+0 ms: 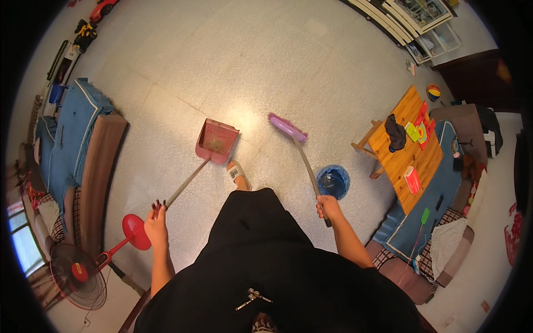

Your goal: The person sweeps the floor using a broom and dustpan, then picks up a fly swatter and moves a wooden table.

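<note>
My left hand (157, 225) is closed round the upper end of a long-handled dustpan (217, 140). Its dull red pan lies on the floor ahead of me, just beyond my sandalled foot, with a little debris that I cannot make out inside. In my right hand (328, 207) is the grey stick of a broom (288, 128), gripped near its dark end. The broom's purple head, with bristles along its far side, is at the floor to the right of the dustpan and apart from it. A blue-lined bin (333, 181) stands just beyond my right hand.
A wooden table (397, 155) on the right bears a dark cloth, bright toys and a red-and-white box. Sofas with blue covers flank both sides (69, 127). Near my left arm stands a red fan (79, 272) with a round base. A ball (433, 92) lies behind the table.
</note>
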`<state>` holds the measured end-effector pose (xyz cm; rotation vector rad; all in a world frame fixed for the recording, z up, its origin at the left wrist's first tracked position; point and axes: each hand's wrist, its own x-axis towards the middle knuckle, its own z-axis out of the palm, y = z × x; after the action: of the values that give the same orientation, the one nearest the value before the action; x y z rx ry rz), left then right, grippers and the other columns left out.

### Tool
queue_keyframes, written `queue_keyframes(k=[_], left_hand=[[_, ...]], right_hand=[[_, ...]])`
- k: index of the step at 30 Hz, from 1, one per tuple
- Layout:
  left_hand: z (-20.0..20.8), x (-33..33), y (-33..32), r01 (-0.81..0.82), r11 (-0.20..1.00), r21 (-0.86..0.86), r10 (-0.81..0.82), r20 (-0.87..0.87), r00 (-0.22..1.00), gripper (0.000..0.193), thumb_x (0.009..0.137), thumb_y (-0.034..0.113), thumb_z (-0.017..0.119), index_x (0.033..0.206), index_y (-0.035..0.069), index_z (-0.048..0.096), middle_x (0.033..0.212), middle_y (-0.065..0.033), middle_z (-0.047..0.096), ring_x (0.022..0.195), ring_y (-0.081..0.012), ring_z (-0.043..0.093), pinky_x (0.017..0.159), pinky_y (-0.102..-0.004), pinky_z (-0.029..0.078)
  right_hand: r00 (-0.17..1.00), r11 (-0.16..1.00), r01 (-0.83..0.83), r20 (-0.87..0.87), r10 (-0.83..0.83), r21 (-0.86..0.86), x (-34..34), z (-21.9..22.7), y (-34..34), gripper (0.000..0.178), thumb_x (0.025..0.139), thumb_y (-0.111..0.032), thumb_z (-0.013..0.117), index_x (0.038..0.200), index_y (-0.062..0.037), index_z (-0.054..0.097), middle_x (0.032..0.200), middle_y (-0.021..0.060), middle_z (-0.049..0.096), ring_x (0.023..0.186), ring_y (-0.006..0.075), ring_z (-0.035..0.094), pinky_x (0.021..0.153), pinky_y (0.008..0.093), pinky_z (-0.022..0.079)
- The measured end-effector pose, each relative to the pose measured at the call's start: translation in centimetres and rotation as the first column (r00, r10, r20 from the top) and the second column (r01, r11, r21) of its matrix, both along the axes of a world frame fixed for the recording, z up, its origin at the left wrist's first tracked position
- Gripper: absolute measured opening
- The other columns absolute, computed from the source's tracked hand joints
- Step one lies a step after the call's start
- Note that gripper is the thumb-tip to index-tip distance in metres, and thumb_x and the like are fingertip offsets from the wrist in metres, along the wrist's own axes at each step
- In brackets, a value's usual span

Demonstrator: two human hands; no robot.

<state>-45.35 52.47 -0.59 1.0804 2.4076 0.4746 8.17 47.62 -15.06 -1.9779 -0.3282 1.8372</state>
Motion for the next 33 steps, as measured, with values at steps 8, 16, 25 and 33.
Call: queue_keyframes(k=[8,16,25,33], left_hand=[[0.9,0.2,11.7,0.272,0.956,-0.111,-0.277,-0.028,0.961,0.033,0.083,0.032,0.064,0.095,0.002,0.065,0.079,-0.0149,0.066,0.071,-0.0226,0.063,0.064,-0.0320,0.046],[0.5,1.3,19.4,0.394,0.903,-0.170,-0.404,-0.025,0.915,0.035,0.081,0.039,0.063,0.101,0.010,0.066,0.084,-0.0098,0.068,0.078,-0.0255,0.065,0.066,-0.0330,0.048],[-0.5,3.3,25.8,0.485,0.860,-0.160,-0.498,-0.053,0.865,0.032,0.080,0.039,0.064,0.094,0.011,0.068,0.076,-0.0087,0.067,0.068,-0.0265,0.064,0.058,-0.0348,0.047],[-1.4,5.8,30.1,0.518,0.834,-0.190,-0.538,-0.075,0.839,0.032,0.079,0.036,0.067,0.094,0.008,0.067,0.075,-0.0104,0.066,0.066,-0.0264,0.063,0.057,-0.0349,0.047]], right_hand=[[0.856,0.873,0.457,-0.184,-0.484,-0.168,-5.4,-5.7,7.0,0.016,0.086,-0.015,0.046,0.072,-0.0078,0.045,0.053,0.0022,0.042,0.040,0.0140,0.042,0.036,0.0275,0.038],[0.711,0.785,0.540,-0.334,-0.619,-0.304,-18.5,-6.9,24.5,0.018,0.074,0.004,0.043,0.062,-0.0074,0.038,0.052,0.0027,0.039,0.040,0.0128,0.039,0.037,0.0245,0.038],[0.541,0.793,0.575,-0.634,-0.553,-0.202,-9.5,-1.8,22.7,0.026,0.082,-0.005,0.049,0.060,-0.0116,0.036,0.048,-0.0005,0.038,0.038,0.0106,0.035,0.035,0.0241,0.030],[0.970,0.965,0.228,0.110,-0.215,-0.129,1.4,-3.2,26.0,0.018,0.077,-0.005,0.049,0.060,-0.0055,0.043,0.049,0.0046,0.042,0.038,0.0160,0.039,0.036,0.0295,0.034]])
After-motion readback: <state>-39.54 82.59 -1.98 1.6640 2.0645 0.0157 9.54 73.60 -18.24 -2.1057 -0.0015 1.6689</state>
